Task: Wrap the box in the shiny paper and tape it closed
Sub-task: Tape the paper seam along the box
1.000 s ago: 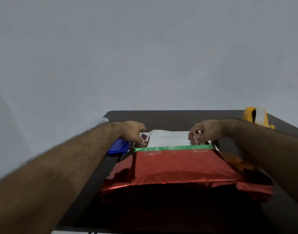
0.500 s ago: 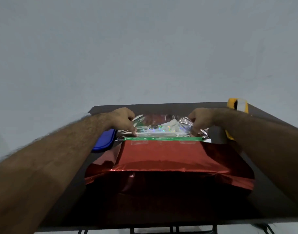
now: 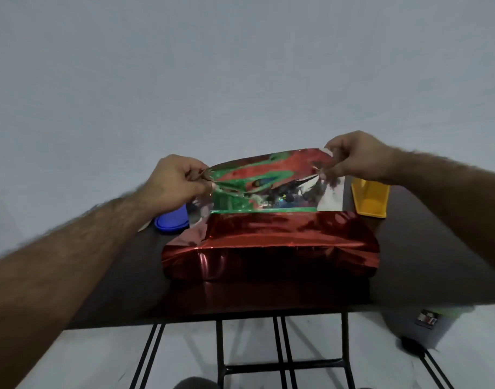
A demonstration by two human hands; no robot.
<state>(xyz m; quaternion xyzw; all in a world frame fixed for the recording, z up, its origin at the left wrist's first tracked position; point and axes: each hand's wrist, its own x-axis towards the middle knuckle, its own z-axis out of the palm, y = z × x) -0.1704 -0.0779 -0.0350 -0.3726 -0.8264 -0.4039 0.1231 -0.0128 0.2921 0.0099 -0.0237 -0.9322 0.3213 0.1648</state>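
Resting on dark counter [image 3: 409, 276]: box [image 3: 268, 248], mostly covered in red shiny paper [image 3: 268, 169]. Far flap raised behind it, left hand [image 3: 174, 179] and right hand [image 3: 350, 161] each pinching a corner. Yellow tape dispenser [image 3: 371, 197] just right; blue lid [image 3: 172, 223] left, partly hidden by left hand.

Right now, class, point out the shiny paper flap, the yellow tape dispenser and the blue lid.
shiny paper flap [image 3: 268, 178], head view, middle of the raised mirrored sheet.
yellow tape dispenser [image 3: 371, 199], head view, its top face.
blue lid [image 3: 172, 221], head view, its visible top.
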